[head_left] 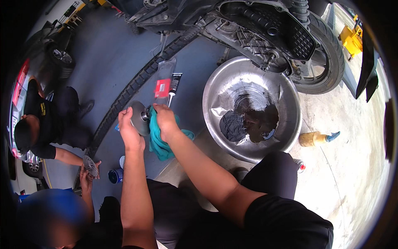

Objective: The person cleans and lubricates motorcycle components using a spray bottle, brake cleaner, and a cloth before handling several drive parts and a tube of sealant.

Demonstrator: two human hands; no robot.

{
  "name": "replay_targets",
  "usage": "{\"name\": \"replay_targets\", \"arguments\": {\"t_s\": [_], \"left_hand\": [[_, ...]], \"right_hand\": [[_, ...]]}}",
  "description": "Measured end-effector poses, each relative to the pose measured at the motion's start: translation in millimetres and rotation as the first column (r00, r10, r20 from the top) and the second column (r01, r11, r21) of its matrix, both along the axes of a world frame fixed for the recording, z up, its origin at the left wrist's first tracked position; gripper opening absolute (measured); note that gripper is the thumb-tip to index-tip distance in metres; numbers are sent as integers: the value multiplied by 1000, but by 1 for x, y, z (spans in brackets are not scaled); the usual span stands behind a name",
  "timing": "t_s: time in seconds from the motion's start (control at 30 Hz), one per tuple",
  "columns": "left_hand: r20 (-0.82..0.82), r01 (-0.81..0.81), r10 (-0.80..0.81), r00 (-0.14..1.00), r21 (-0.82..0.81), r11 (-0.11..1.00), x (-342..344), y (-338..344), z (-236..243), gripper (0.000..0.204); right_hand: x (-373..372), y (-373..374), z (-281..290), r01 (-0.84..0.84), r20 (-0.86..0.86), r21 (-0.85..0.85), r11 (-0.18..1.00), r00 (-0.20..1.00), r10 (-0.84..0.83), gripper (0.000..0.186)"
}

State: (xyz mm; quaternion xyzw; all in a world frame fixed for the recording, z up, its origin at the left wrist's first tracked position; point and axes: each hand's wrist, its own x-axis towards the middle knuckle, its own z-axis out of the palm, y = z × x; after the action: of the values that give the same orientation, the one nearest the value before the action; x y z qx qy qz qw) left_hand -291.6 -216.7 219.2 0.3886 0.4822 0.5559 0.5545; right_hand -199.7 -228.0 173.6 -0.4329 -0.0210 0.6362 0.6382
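My left hand (132, 129) grips a grey metal pulley disc (137, 119) with a short round hub, held up in front of me. Bunched in my right hand (166, 123) is a teal cloth (161, 143), pressed close beside the hub. The cloth's folds hang below my fingers and partly hide where it meets the metal. Beyond my hands, a black tube with a white nozzle (175, 85) lies next to a red and clear packet (162, 88) on the floor.
A steel basin (211, 103) holding dark liquid and a black rag (233, 126) stands under the opened scooter engine (244, 35). Right of it lies a yellowish bottle (311, 139). At left, two people handle a finned disc (90, 166) near a blue tin (115, 176).
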Motion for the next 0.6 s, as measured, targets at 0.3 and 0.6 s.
{"name": "replay_targets", "arguments": {"t_s": [0.3,0.6], "left_hand": [[320,116,-82,944,-87,989,-8,10,23,41],[507,266,-186,841,-88,960,-39,8,29,50]], "right_hand": [[45,-1,12,-24,41,317,948,999,11,22],[37,9,-59,-377,428,169,911,860,276,22]]}}
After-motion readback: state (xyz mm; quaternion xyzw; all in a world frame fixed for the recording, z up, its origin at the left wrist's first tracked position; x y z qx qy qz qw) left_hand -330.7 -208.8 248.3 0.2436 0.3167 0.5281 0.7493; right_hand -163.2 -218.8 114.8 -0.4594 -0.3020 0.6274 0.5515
